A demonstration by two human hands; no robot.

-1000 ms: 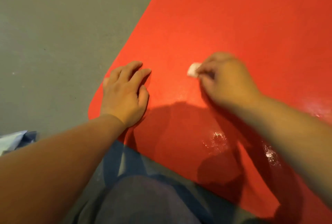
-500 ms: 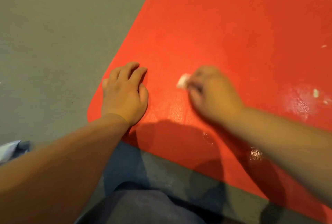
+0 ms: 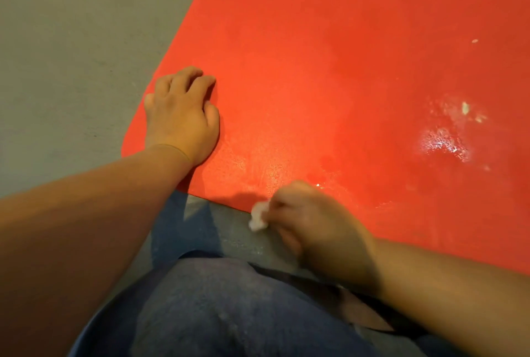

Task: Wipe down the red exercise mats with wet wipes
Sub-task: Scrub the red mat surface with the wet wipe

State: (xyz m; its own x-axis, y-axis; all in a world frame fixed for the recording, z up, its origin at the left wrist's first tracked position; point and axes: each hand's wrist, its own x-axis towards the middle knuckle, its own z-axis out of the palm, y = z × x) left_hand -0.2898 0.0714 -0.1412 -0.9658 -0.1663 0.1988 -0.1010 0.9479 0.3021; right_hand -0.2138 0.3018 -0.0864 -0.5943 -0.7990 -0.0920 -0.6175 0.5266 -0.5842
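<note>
The mat (image 3: 315, 70) lies flat on the floor (image 3: 71, 55), with its near-left corner in front of my knee (image 3: 229, 313). The wipe (image 3: 259, 216) is a small white wad at the mat's near edge, showing just past it over the floor.

My right hand (image 3: 312, 230) holds the wipe in curled fingers. The hand is blurred, so I cannot read the exact hold. My left hand (image 3: 180, 118) rests on the mat beside its left edge, fingers relaxed and holding nothing, bracing the mat.

Change: one second ago the wipe was further up the mat, level with my left hand. It has since been drawn toward me to the near edge. My left hand has not shifted. A faint sheen lies on the mat just above my right hand.

Judgement: one pull stroke across the near-left strip is ending.

To the right, well apart from the wipe, a wet patch (image 3: 443, 141) with white flecks (image 3: 465, 107) beside it probably needs another pass. The flecks may be shed wipe material.
</note>
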